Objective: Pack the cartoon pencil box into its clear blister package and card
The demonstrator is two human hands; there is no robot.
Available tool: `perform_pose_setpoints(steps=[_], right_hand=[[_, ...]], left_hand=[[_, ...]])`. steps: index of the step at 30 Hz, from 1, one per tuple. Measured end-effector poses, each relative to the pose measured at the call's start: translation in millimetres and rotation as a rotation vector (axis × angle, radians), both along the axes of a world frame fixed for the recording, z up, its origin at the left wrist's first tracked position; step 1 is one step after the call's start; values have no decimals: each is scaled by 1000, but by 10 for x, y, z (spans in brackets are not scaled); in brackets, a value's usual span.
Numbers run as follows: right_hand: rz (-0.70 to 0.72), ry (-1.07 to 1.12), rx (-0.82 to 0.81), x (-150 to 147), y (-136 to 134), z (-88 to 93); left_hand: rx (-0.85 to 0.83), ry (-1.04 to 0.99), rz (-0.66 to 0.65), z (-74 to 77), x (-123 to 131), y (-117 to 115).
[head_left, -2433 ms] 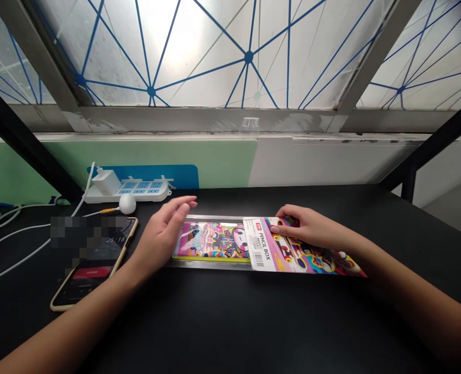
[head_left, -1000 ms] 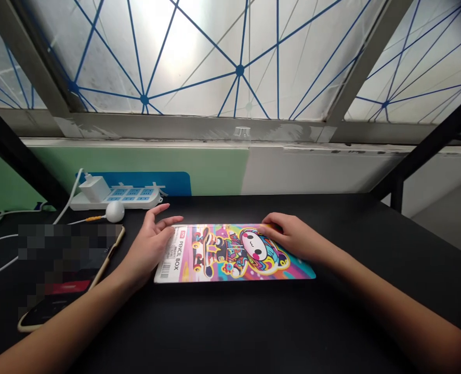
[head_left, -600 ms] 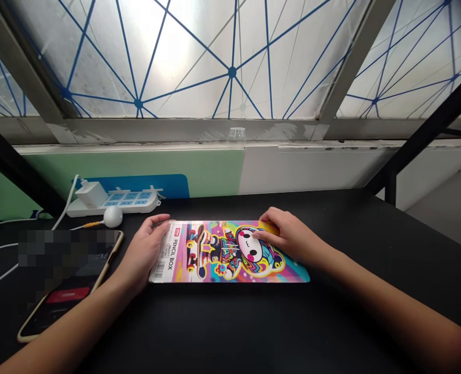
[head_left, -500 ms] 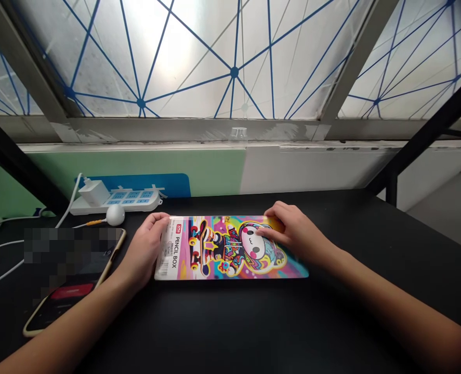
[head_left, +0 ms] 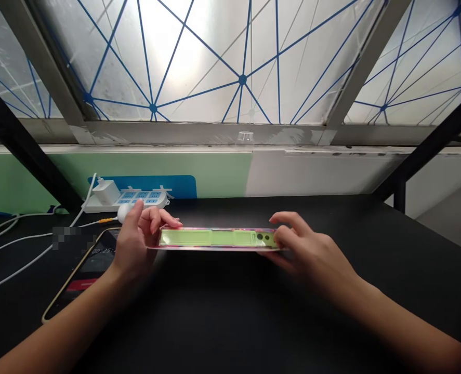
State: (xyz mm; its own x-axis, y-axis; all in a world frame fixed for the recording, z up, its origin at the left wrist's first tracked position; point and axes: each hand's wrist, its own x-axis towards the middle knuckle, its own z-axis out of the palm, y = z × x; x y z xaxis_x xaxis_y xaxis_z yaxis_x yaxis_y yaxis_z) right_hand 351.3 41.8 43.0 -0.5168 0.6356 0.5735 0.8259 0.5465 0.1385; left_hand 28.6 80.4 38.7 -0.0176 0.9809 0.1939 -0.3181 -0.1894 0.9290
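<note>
A pencil box [head_left: 218, 238] is turned with a narrow long side towards me, showing pale green panels with dark round spots near its right end. Its printed face is now out of sight. My left hand [head_left: 140, 236] is at the left end, thumb raised and fingers bent behind the top edge, supporting it loosely. At the right end my right hand [head_left: 306, 241] grips the box, with the index finger lifted and curved above it and other fingers underneath.
A phone [head_left: 86, 280] lies beside my left forearm. Behind my left hand are a white power strip [head_left: 144, 198] with a plug adapter [head_left: 106, 192], a round white object [head_left: 124, 212] and white cables [head_left: 27, 239]. Black slanted bars [head_left: 425, 156] flank the black table [head_left: 230, 311] before a window.
The pencil box has been tipped from its printed face to its narrow side. My left thumb has come off the box, and my right hand has shifted its grip on the right end.
</note>
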Motion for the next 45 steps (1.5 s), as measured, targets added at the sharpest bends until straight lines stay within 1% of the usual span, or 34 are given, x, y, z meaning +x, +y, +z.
perform_pose_setpoints(steps=[2, 3, 5, 7, 9, 10, 11, 13, 16, 18, 20, 22, 25, 28, 31, 33, 36, 37, 38, 40, 42, 45], right_hand=[[-9, -113, -76, -69, -85, -29], [-13, -146, -115, -105, -117, -54], [2, -171, -199, -167, -150, -115], [40, -175, -288, -206, -144, -162], [68, -183, -361, -217, -114, -172], [76, -187, -389, -213, -96, -160], [82, -185, -418, -205, -77, -139], [95, -155, -495, -178, -41, -82], [104, -67, -599, -115, 35, -11], [96, 7, -594, -53, 116, 5], [77, 77, -547, 21, 217, -1], [46, 136, -517, 94, 315, -12], [18, 208, -589, 170, 404, -2], [25, 261, -636, 203, 406, 41], [34, 269, -544, 211, 364, 85], [41, 238, -427, 207, 335, 100], [80, 152, -222, 184, 303, 93], [97, 114, -162, 171, 293, 81], [112, 75, -113, 155, 281, 63], [127, 1, -66, 117, 255, 15], [135, -65, -78, 70, 228, -41], [147, -145, -141, 1, 195, -111]], left_hand=[[25, 141, -94, 35, -70, 37], [47, 254, -122, 39, -94, 50], [124, 548, -133, 17, -109, 56], [240, 888, -153, -35, -87, 35], [358, 1205, -202, -100, -49, -2], [409, 1330, -219, -131, -31, -21], [446, 1430, -229, -160, -18, -36], [491, 1548, -226, -202, -6, -56], [542, 1591, -210, -230, 1, -58], [587, 1587, -179, -232, 17, -56], [652, 1581, -130, -225, 48, -68], [740, 1586, -37, -214, 84, -100], [875, 1614, 131, -203, 126, -165], [962, 1635, 218, -210, 147, -211], [1019, 1626, 265, -197, 158, -220], [1030, 1609, 339, -158, 155, -214], [989, 1615, 470, -76, 116, -196], [977, 1633, 480, -52, 96, -188], [966, 1656, 464, -33, 77, -182], [947, 1710, 367, -10, 49, -175], [933, 1768, 248, -2, 51, -184], [940, 1833, 142, 3, 100, -227]])
